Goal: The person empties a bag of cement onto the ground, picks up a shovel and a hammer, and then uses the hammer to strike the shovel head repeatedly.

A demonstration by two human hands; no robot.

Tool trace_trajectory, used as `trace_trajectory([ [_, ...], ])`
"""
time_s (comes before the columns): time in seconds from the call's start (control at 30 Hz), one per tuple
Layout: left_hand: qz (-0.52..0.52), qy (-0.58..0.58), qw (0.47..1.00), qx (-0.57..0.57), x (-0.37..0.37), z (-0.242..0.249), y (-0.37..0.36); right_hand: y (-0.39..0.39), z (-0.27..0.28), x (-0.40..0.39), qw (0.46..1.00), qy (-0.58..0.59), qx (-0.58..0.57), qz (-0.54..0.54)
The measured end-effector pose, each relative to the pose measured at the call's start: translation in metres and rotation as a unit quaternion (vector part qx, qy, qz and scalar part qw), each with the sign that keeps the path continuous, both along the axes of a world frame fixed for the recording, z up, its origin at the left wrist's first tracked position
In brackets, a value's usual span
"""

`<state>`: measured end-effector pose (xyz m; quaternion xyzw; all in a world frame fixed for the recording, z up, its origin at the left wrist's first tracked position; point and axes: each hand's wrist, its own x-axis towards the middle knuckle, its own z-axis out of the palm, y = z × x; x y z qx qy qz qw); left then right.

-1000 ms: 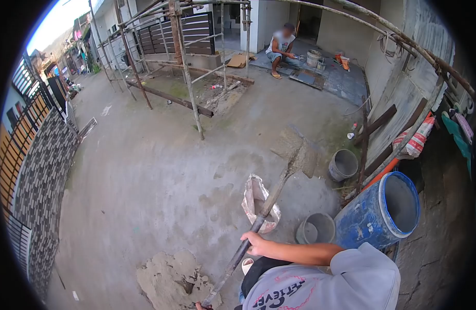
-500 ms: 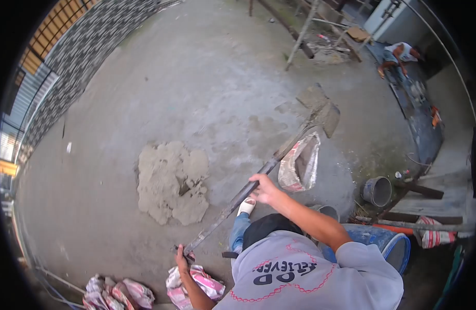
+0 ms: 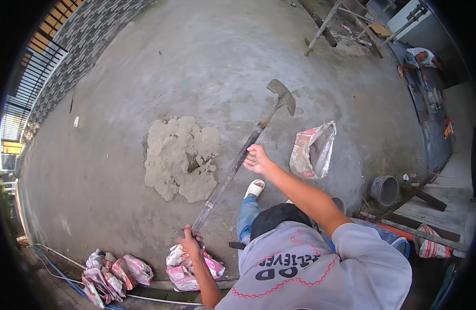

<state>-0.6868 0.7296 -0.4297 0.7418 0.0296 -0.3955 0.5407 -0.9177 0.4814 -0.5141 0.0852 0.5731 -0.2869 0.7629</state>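
A long-handled shovel [image 3: 228, 178] slants across the view in both my hands, its mortar-smeared blade [image 3: 284, 98] at the far end. My left hand [image 3: 189, 241] is closed around the handle end, low and near my body. Further up, my right hand [image 3: 257, 158] grips the shaft. Left of the shaft, a heap of wet grey mortar [image 3: 168, 157] spreads on the concrete floor, with a dark hollow on its right side. To the right of the shovel stands an open-mouthed white and red sack [image 3: 306, 154].
Crumpled sacks [image 3: 116, 279] lie at the lower left, and another sack [image 3: 183, 271] sits below my left hand. At right are a bucket [image 3: 384, 190], a blue drum [image 3: 398, 243] and wooden boards. A person [image 3: 421, 58] crouches by the far right wall near scaffold poles [image 3: 323, 28].
The shovel blade has swung left, away from above the sack, and turned. Both hands still hold the shovel. My view has shifted slightly.
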Motion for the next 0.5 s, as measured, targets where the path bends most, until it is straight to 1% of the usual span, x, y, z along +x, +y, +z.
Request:
trace_trajectory([
  [0.03, -0.005, 0.000, 1.000, 0.001, -0.006, -0.003, -0.011, 0.003, -0.002, -0.004, 1.000, 0.000, 0.001, -0.005],
  [0.07, -0.033, -0.035, 0.999, 0.001, -0.011, -0.010, -0.020, 0.011, -0.003, -0.012, 0.993, 0.000, -0.109, 0.041],
  [0.1, -0.061, -0.069, 0.996, 0.001, -0.018, -0.016, -0.032, 0.018, -0.004, -0.022, 0.972, 0.001, -0.217, 0.087],
  [0.13, -0.084, -0.094, 0.992, 0.023, -0.027, -0.019, -0.048, 0.024, -0.003, -0.033, 0.973, 0.003, -0.215, 0.083],
  [0.17, -0.106, -0.119, 0.986, 0.045, -0.034, -0.023, -0.066, 0.031, -0.003, -0.046, 0.970, 0.016, -0.209, 0.123],
  [0.2, -0.148, -0.196, 0.969, 0.031, -0.036, -0.055, -0.078, 0.040, -0.004, -0.059, 0.965, 0.026, -0.201, 0.164],
  [0.23, -0.191, -0.271, 0.943, 0.018, -0.037, -0.084, -0.090, 0.052, -0.009, -0.075, 0.960, 0.074, -0.202, 0.182],
  [0.3, -0.227, -0.389, 0.892, 0.034, -0.061, -0.070, -0.129, 0.077, -0.020, -0.111, 0.945, 0.169, -0.183, 0.213],
  [0.37, -0.215, -0.415, 0.884, 0.016, -0.052, -0.072, -0.146, 0.109, -0.037, -0.154, 0.930, 0.249, -0.145, 0.228],
  [0.43, -0.207, -0.439, 0.875, 0.005, -0.039, -0.072, -0.143, 0.155, -0.059, -0.202, 0.908, 0.328, -0.121, 0.231],
  [0.47, -0.223, -0.351, 0.909, 0.023, -0.033, -0.071, -0.148, 0.172, -0.068, -0.224, 0.894, 0.368, -0.108, 0.232],
  [0.5, -0.240, -0.260, 0.935, 0.037, -0.028, -0.071, -0.156, 0.189, -0.072, -0.245, 0.865, 0.406, -0.098, 0.279],
])
